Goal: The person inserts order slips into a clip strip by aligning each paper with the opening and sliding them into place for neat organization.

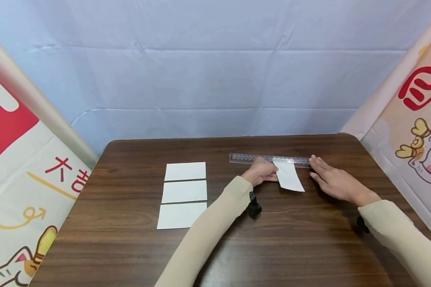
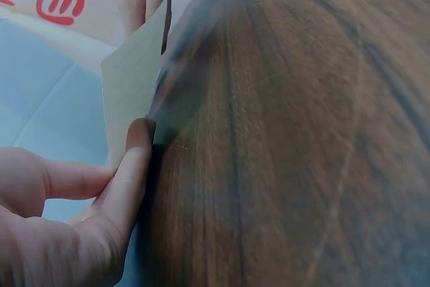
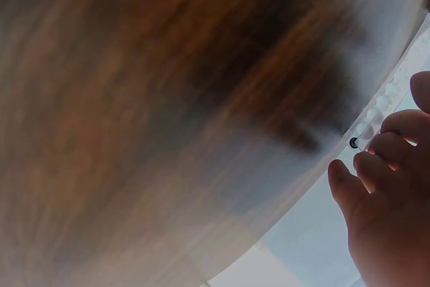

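Note:
A white paper slip (image 1: 289,177) lies tilted on the brown table (image 1: 129,247), its top edge tucked at the clear plastic ruler (image 1: 248,158) lying across the far side. My left hand (image 1: 273,172) pinches the slip's left edge. In the left wrist view the thumb (image 2: 131,166) presses the paper slip (image 2: 131,89), which stands raised off the wood. My right hand (image 1: 317,165) lies flat with straight fingers, their tips on the ruler's right end. In the right wrist view the fingertips (image 3: 376,159) touch the ruler end (image 3: 383,109) by its small hole.
Three white paper rectangles (image 1: 184,191) lie in a column left of centre. Blue cloth (image 1: 215,79) hangs behind the table. Printed banners (image 1: 14,139) flank both sides. The table's right rear corner sits just past the right hand.

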Demonstrator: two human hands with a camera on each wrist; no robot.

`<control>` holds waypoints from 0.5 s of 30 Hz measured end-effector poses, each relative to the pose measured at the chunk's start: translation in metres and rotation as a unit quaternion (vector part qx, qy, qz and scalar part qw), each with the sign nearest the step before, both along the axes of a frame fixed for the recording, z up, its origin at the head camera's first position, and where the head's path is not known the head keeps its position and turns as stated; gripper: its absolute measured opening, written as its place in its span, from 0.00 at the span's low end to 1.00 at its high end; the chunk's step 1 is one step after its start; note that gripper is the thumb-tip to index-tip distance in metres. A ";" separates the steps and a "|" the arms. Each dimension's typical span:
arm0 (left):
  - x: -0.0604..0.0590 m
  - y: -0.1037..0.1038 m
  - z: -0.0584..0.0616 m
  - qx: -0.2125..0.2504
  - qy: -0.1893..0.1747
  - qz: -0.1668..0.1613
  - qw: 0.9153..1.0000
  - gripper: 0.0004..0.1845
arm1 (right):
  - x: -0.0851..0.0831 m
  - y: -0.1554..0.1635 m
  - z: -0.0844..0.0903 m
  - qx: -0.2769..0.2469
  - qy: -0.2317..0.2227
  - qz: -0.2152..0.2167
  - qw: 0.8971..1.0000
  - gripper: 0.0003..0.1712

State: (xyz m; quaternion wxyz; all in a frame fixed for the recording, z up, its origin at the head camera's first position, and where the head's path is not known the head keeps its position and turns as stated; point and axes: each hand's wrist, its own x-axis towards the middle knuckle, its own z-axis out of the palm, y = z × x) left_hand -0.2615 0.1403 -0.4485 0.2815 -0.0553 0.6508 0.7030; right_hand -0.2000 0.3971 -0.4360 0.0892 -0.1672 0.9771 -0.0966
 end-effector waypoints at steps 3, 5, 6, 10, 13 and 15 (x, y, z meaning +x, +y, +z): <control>0.001 0.004 0.001 0.000 0.000 -0.003 1.000 0.10 | 0.001 0.001 -0.001 0.000 0.001 0.000 1.000 0.39; 0.001 0.006 0.002 0.001 0.000 -0.005 1.000 0.11 | 0.001 0.002 -0.001 0.000 0.003 -0.001 1.000 0.39; 0.002 0.007 0.002 0.001 0.000 -0.006 1.000 0.11 | 0.001 0.002 -0.001 0.001 0.005 -0.001 1.000 0.39; 0.001 0.010 0.002 0.008 0.002 -0.013 1.000 0.10 | 0.001 0.003 -0.001 0.003 0.009 0.000 1.000 0.38; 0.001 0.012 0.002 0.008 0.006 -0.015 1.000 0.10 | 0.000 0.003 -0.003 0.003 0.011 0.002 1.000 0.39; 0.002 0.012 0.002 -0.001 0.006 -0.012 1.000 0.10 | 0.000 0.002 -0.004 0.000 0.010 0.003 1.000 0.39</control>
